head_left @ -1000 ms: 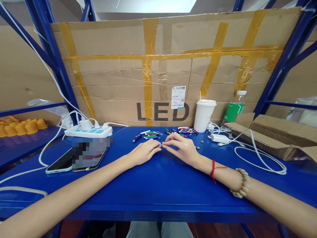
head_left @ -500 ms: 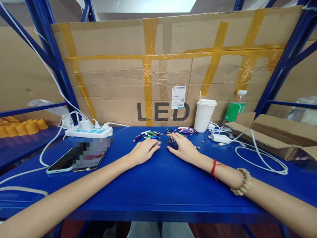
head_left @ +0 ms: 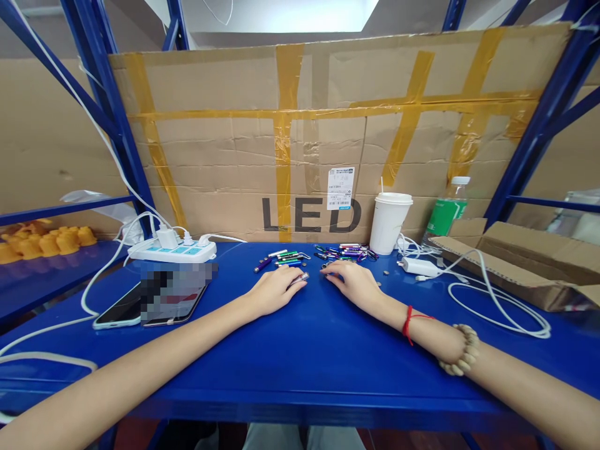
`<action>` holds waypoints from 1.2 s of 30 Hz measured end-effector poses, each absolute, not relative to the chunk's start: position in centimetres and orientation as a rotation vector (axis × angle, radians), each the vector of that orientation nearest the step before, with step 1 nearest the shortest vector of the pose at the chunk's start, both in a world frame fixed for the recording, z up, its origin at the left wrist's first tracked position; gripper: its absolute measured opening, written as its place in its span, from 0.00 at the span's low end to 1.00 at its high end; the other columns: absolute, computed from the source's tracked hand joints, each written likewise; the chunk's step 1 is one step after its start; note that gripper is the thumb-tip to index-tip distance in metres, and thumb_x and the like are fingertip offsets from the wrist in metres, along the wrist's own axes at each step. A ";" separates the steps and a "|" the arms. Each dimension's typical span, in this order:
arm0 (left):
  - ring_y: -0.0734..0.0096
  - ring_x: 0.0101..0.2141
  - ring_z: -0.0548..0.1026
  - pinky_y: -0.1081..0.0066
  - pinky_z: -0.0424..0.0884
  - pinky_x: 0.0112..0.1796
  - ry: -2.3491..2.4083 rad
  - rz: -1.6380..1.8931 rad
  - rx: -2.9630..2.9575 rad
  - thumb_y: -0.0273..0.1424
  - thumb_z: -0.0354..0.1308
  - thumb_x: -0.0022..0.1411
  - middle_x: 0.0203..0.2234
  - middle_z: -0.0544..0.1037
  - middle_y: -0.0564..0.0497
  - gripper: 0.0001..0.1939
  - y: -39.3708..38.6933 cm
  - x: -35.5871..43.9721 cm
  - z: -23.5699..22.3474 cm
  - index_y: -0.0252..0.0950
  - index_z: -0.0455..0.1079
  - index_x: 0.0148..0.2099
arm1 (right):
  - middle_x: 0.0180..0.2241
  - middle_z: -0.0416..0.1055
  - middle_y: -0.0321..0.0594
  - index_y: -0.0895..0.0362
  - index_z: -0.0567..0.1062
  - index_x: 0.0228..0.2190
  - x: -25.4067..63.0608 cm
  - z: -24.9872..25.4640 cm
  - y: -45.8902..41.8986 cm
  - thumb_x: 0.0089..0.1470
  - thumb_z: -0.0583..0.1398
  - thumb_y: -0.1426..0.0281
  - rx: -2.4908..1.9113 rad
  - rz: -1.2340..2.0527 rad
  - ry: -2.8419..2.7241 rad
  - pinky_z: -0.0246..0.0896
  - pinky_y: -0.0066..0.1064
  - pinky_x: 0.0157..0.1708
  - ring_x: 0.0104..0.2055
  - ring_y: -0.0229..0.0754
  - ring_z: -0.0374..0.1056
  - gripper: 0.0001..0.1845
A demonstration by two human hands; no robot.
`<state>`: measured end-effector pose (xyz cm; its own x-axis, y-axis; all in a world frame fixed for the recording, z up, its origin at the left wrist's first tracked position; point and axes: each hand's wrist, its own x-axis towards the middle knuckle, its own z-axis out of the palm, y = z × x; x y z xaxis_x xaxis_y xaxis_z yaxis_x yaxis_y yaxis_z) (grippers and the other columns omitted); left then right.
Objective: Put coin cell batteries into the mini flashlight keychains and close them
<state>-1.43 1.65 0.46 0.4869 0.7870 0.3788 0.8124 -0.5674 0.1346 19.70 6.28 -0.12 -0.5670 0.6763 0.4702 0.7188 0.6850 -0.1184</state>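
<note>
The left hand rests palm down on the blue bench, its fingertips pinching a small silver piece that lies just past them toward the back edge. The right hand lies flat beside it with fingers stretched toward the scattered pile of small coloured torches; whether those fingers grip anything I cannot tell, as the tips blur into the pile. A second cluster of torches lies behind the left hand, near the back edge.

To my eye the risk is a piece that small slipping from a light pinch and rolling among the loose round cells dotted to the right. A sweep of the right forearm could also scatter them toward the white cable.

Both forearms run long and low over the front edge, converging at the bench's middle, wrists down. A red string and a bead bracelet circle the right wrist.

A paper cup stands at the back edge.
</note>
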 end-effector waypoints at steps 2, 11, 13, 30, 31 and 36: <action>0.64 0.40 0.71 0.66 0.68 0.40 -1.431 -0.623 -2.655 0.36 0.42 0.67 0.39 0.74 0.48 0.14 1.5 -1.4 0.5 0.36 0.66 0.44 | 0.40 0.74 0.38 0.53 0.77 0.37 19.8 0.0 6.3 0.55 0.56 0.74 -1.080 -0.118 -2.398 0.64 0.36 0.42 0.44 0.44 0.69 0.11; 0.64 0.39 0.71 0.65 0.69 0.40 -1.419 -0.605 -2.649 0.35 0.42 0.67 0.39 0.75 0.48 0.14 1.4 -1.3 0.6 0.36 0.66 0.45 | 0.34 0.74 0.34 0.51 0.78 0.32 19.7 0.6 5.8 0.53 0.60 0.67 -1.081 -0.104 -2.383 0.60 0.27 0.29 0.32 0.38 0.70 0.06; 0.64 0.39 0.71 0.66 0.69 0.39 -1.414 -0.606 -2.643 0.35 0.42 0.67 0.38 0.75 0.48 0.14 1.4 -1.3 0.6 0.36 0.66 0.44 | 0.33 0.75 0.34 0.51 0.78 0.32 19.7 0.6 5.7 0.52 0.61 0.65 -1.082 -0.099 -2.377 0.59 0.26 0.27 0.31 0.37 0.70 0.06; 0.65 0.38 0.71 0.64 0.68 0.41 -1.470 -0.664 -2.626 0.33 0.35 0.68 0.35 0.73 0.46 0.17 1.4 -1.4 0.9 0.36 0.64 0.47 | 0.35 0.75 0.36 0.53 0.78 0.36 19.5 0.4 5.5 0.56 0.57 0.66 -0.843 0.036 -2.462 0.60 0.26 0.32 0.37 0.38 0.71 0.09; 0.65 0.37 0.71 0.64 0.68 0.40 -1.484 -0.688 -2.622 0.33 0.35 0.68 0.34 0.73 0.47 0.17 1.4 -1.4 0.9 0.36 0.63 0.48 | 0.35 0.75 0.36 0.53 0.77 0.37 19.5 0.3 5.4 0.56 0.57 0.67 -0.831 0.046 -2.466 0.61 0.26 0.33 0.37 0.38 0.71 0.09; 0.64 0.44 0.70 0.63 0.66 0.46 -1.478 -0.820 -2.623 0.32 0.38 0.68 0.41 0.73 0.47 0.15 1.4 -1.4 0.8 0.39 0.60 0.53 | 0.35 0.75 0.36 0.54 0.77 0.36 19.6 0.3 5.3 0.54 0.59 0.69 -0.743 0.161 -2.462 0.63 0.27 0.37 0.38 0.38 0.71 0.08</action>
<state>-1.35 1.40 0.78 0.4131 0.7908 0.4516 0.8018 -0.5510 0.2314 19.57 5.27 0.31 -0.6916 0.5415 0.4779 0.4746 0.8395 -0.2644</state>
